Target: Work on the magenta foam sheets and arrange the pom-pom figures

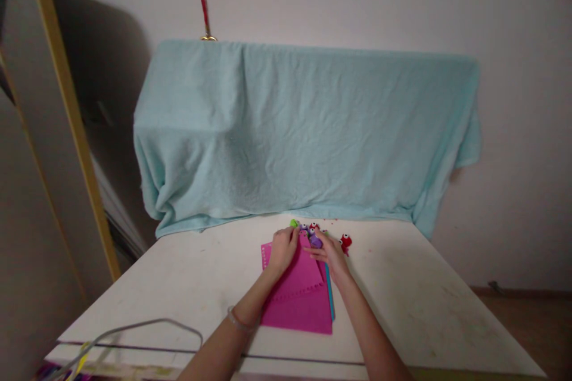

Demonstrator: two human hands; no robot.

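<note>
Pink sheets (297, 309) lie stacked on the white table, with a smaller pink piece edged with holes on top. A blue edge (331, 297) shows beneath them on the right. My left hand (284, 249) has its fingers closed at the upper part of the top pink piece. Beside a purple figure with eyes (315, 241), my right hand (329, 253) has its fingers apart, some over the pink piece; whether it grips anything is unclear. Small red figures (345, 240) sit right of it, and a green one (294, 223) lies beyond my left hand.
A light blue cloth (290, 131) hangs behind the table (402, 286). A grey bent wire (152, 321) crosses the front left. A wooden frame (74, 119) stands at the far left, and a red ribbon (202, 3) hangs on the wall.
</note>
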